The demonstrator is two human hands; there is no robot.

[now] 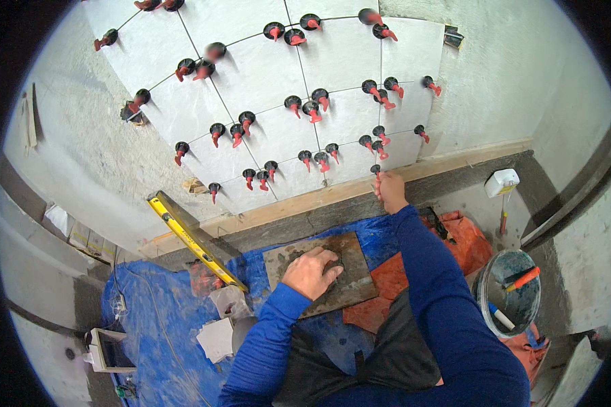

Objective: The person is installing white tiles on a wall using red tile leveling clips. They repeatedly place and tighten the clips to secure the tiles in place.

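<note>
Large pale tiles (271,74) cover the wall ahead, with several black tile-leveling clips with red handles along their joints. At the lowest row, my right hand (391,192) reaches out and closes its fingers round the handle of one tile-leveling clip (375,169). Part of that handle is hidden by the fingers. My left hand (311,273) hovers over or rests on a mortar-stained board (349,281), palm down, fingers bent and thumb apart. Nothing shows in it, though its palm is hidden.
A wooden batten (360,173) runs under the tiles. To the left, a yellow spirit level (195,239) leans at a slant. Blue sheeting (159,325) covers the floor. At right stand a bucket (480,298) holding an orange-handled tool (523,279), and a white-headed mallet (502,182).
</note>
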